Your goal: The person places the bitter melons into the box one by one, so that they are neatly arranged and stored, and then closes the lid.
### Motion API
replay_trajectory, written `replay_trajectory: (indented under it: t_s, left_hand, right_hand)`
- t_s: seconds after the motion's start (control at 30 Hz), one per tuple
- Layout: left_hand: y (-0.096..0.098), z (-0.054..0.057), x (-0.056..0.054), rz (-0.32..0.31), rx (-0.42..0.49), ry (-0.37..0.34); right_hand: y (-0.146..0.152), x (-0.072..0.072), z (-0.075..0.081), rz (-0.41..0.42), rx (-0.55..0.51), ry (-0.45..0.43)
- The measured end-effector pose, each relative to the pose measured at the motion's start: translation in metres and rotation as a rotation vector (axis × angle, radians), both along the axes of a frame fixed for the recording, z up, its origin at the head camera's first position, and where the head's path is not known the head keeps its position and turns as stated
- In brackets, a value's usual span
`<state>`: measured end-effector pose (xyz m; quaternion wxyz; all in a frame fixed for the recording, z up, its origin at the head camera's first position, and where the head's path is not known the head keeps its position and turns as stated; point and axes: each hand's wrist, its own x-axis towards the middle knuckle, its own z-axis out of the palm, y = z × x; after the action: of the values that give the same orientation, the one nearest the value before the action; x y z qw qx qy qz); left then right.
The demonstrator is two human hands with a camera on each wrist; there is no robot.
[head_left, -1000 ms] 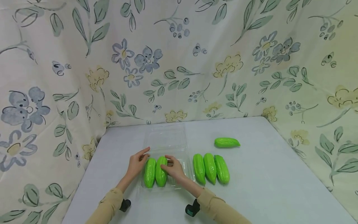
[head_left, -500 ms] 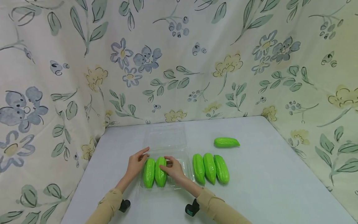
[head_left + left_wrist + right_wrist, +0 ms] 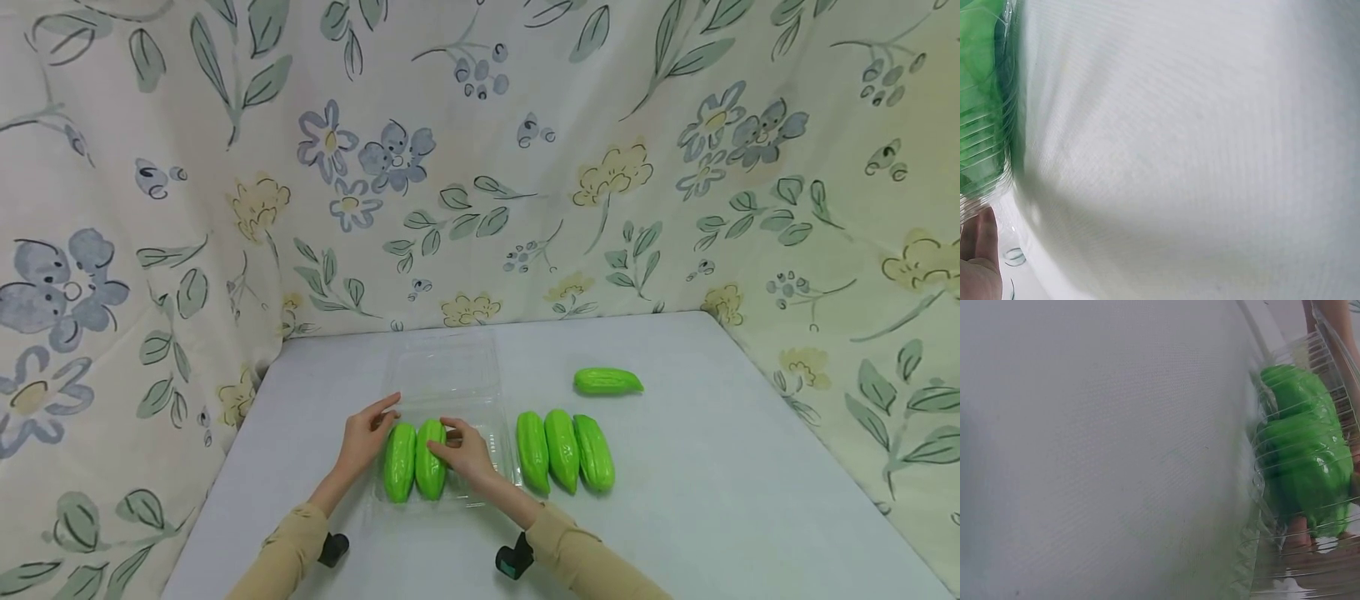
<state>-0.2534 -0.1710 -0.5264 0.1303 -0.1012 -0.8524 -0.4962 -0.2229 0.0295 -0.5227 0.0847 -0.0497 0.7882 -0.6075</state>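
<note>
A: Head view first. Where are the gourds?

B: Two lie side by side in the left part of the open clear box (image 3: pixel 495 425): the outer gourd (image 3: pixel 399 467) by the left wall, the inner gourd (image 3: pixel 431 473) beside it. The box's lid (image 3: pixel 442 367) lies folded back behind. On the white table (image 3: pixel 750 500), just right of the box, is a row of three gourds (image 3: pixel 562 450); a lone gourd (image 3: pixel 608 381) lies crosswise farther back.

A: And the hands?

B: The right hand (image 3: pixel 467 452) pinches the inner gourd toward its far end, thumb on the upper side. The left hand (image 3: pixel 365 435) is by the box's left side, fingers loosely extended, thumb and forefinger apart. I see nothing gripped there, and can't tell whether it touches the rim.

A: How would that gourd handle?

B: My guess is stiff and fairly light, with a glossy, slightly slippery skin. Holding it round the middle, across both flanks, should be steadier than near the end.

A: Left wrist view?

B: Green shows through the ribbed wall, with straight fingers at its lower end. The plastic looks thin and bendy, so I'd steady it low, without squeezing.

A: Right wrist?

B: Both gourds show through the clear side, close together. A fingertip (image 3: pixel 1298 534) appears beside the inner one; glare hides much of the grip. Its right flank seems the easiest to reach.
</note>
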Motion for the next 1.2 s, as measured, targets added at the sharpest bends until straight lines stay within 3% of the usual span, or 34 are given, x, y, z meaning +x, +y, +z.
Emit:
replay_trajectory:
  t_s: [0.53, 1.2]
  left_hand:
    - [0.0027, 0.0051, 0.0005, 0.001, -0.001, 0.023]
    - [0.0019, 0.0028, 0.004, -0.001, -0.02, 0.024]
  right_hand:
    - [0.0017, 0.0023, 0.0089, -0.013, 0.023, 0.02]
    - [0.0042, 0.0039, 0.0075, 0.036, 0.122, 0.071]
